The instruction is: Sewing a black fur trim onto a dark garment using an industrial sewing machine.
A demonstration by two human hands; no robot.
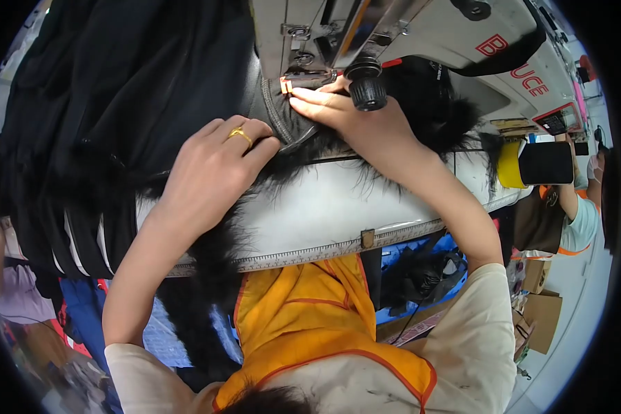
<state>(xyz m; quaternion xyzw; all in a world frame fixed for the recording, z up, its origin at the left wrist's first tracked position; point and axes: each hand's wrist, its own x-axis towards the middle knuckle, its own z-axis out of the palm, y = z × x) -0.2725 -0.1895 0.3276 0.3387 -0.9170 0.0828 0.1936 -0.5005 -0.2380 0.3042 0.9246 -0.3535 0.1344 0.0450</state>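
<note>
A black garment (165,76) with a grey seam lies over the white bed of a sewing machine (524,62). Its fluffy black fur trim (290,165) hangs along the near edge. My left hand (214,162), with a gold ring, is closed on the garment beside the seam, its fingers bent and the tips partly hidden. My right hand (372,127) lies on the cloth with its fingers stretched out flat, the tips close to the lit presser foot (288,84). A black knob (368,90) on the machine stands in front of part of that hand.
A measuring tape strip (310,255) runs along the table's front edge. A yellow and black roll (514,164) sits at the table's right end. Black cloth drapes over the left side. Other people are at the far left and right; cardboard boxes (541,321) stand at the right.
</note>
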